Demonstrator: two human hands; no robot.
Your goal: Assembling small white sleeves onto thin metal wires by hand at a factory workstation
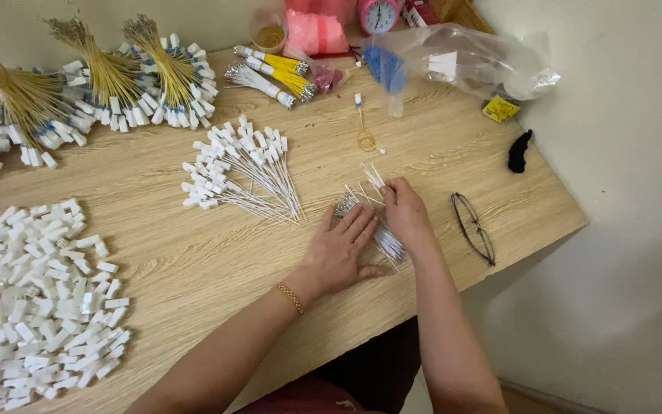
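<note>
Sorting thin wires point(383, 230): left hand point(340, 253) lay flat, released, on them; right hand point(405, 215) pinched a few. Finished capped wires point(240, 170) beside, big pile of white caps point(36, 295) left on tabletop point(216, 253).

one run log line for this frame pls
left hand: flat on thin white wires | right hand: pinching wires | table: white caps pile left, glasses right

- We see a light wood table point(193, 268).
- On it: pile of white caps point(32, 299), white wire fan point(243, 169), yellow bundles point(109, 77), glasses point(474, 228), clear bag point(469, 61), etc.
</note>
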